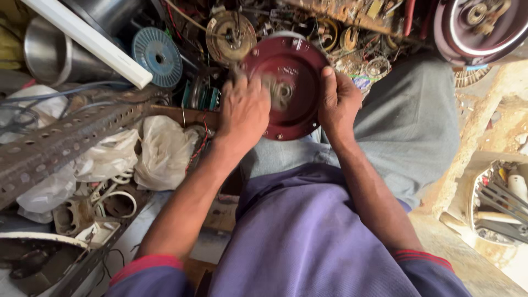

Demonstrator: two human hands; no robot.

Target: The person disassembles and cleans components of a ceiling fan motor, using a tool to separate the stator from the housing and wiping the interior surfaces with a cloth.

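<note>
The right hand (336, 104) grips the maroon round cover (286, 88) at its three o'clock rim, fingers curled. The left hand (245, 110), blurred, presses its nine o'clock side; finger spread unclear.

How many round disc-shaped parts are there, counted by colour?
Dark red round metal motor cover, gripped by left hand and right hand: 1
Maroon round housing with white ring: 1
Blue ribbed round spool: 1
Rusty tan round disc: 1
Total: 4

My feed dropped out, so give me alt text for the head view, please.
Both hands hold a round dark-red metal cover over the person's lap: the left hand is at its blurred centre, the right hand grips its rim. Scrap parts, wires and plastic bags lie around.
</note>
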